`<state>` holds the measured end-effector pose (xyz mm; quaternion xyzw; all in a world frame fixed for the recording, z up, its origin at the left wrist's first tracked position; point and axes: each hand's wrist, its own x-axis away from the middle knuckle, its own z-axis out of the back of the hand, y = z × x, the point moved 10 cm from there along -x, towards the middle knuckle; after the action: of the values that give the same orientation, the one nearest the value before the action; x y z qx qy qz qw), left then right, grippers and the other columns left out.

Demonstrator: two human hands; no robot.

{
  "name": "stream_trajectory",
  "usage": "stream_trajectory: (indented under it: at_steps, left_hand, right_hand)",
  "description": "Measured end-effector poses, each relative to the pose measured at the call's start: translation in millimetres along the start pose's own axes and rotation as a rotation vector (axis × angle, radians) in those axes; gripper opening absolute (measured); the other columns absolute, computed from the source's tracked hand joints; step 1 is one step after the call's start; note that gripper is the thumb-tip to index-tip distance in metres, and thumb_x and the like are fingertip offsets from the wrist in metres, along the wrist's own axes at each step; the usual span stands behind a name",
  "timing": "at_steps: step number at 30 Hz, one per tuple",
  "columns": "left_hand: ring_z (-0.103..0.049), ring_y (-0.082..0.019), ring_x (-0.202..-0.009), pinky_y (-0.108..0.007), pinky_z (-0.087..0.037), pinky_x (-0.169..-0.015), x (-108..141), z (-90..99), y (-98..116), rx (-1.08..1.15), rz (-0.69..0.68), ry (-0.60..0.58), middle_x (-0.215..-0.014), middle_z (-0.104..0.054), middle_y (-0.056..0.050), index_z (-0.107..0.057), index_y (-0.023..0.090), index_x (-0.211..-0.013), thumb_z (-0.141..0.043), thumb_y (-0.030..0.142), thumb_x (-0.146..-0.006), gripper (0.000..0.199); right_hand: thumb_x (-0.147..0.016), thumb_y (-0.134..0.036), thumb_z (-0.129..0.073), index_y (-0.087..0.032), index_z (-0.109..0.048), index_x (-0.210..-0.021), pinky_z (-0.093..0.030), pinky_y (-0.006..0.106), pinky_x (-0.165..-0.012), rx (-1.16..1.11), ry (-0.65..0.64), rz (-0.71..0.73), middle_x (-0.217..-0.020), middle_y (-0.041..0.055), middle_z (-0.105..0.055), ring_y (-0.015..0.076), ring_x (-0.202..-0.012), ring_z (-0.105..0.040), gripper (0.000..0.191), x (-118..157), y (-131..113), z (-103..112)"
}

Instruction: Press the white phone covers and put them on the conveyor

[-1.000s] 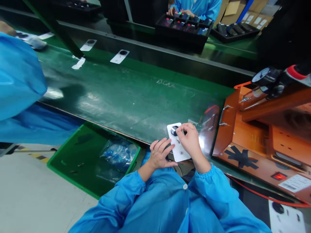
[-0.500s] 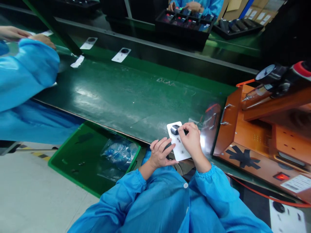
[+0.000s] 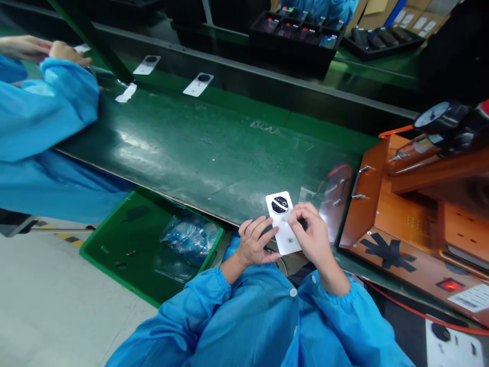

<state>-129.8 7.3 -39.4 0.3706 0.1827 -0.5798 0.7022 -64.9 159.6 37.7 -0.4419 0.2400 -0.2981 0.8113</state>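
A white phone back cover point(image 3: 284, 235) with a round dark camera area near its top lies tilted over the bench's front edge. My left hand point(image 3: 256, 243) grips its left side, fingers on the face and thumb at the lower edge. Over the cover's right side is my right hand point(image 3: 310, 228), with thumb and index finger pinched together below the camera area. Whatever sits between those fingertips, if anything, is too small to make out. A white glare stripe crosses the camera area.
Two white phone covers point(image 3: 198, 84) point(image 3: 147, 65) lie along the bench's far side. An orange machine point(image 3: 382, 204) with a gauge stands at right. Below the edge is a green bin point(image 3: 126, 255) with plastic bags. A co-worker's sleeves point(image 3: 57, 107) are at left. Another cover point(image 3: 453, 346) lies lower right.
My right hand has moved from the camera area down and right, uncovering it. Small dark marks on the cover's middle no longer show. My left hand keeps its hold.
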Motion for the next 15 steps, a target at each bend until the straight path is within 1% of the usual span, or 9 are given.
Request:
stream_trajectory:
  at_steps: [2,6,10,15]
  left_hand:
    - [-0.061,-0.029,-0.127,-0.046,-0.027,-0.114,3.4,-3.9,-2.1,-0.005,0.012,-0.027,-0.131,-0.072,-0.008,-0.069,0.029,-0.132,-0.045,0.081,-0.088,0.072]
    - [-0.060,-0.030,-0.127,-0.047,-0.025,-0.114,8.3,-10.0,-5.4,-0.026,0.029,-0.065,-0.131,-0.072,-0.008,-0.070,0.031,-0.130,-0.045,0.085,-0.085,0.075]
    - [-0.058,-0.031,-0.129,-0.046,-0.025,-0.114,5.6,-5.8,-3.3,0.028,0.015,-0.026,-0.132,-0.070,-0.010,-0.067,0.028,-0.134,-0.048,0.081,-0.087,0.074]
    - [-0.060,-0.028,-0.126,-0.044,-0.027,-0.114,-1.7,4.6,2.6,0.002,-0.032,0.071,-0.125,-0.074,-0.010,-0.068,0.025,-0.132,-0.040,0.077,-0.094,0.070]
  right_hand:
    - [-0.087,-0.024,-0.059,-0.024,-0.062,-0.074,-0.043,0.037,-0.086,-0.048,-0.036,0.006,-0.095,0.0034,-0.062,0.0217,-0.093,-0.059,0.013,15.5,-4.0,5.7]
    - [-0.084,-0.021,-0.059,-0.024,-0.062,-0.072,-0.043,0.036,-0.083,-0.069,-0.024,-0.036,-0.093,0.0031,-0.061,0.0212,-0.091,-0.058,0.013,34.7,2.5,15.2]
    - [-0.085,-0.023,-0.059,-0.023,-0.062,-0.071,-0.043,0.035,-0.079,-0.069,-0.004,-0.088,-0.091,0.0033,-0.061,0.0206,-0.088,-0.058,0.014,34.4,13.7,16.3]
    - [-0.085,-0.025,-0.060,-0.022,-0.062,-0.070,-0.043,0.034,-0.078,-0.052,0.022,-0.107,-0.089,0.0022,-0.061,0.0192,-0.085,-0.057,0.016,23.6,20.0,15.6]
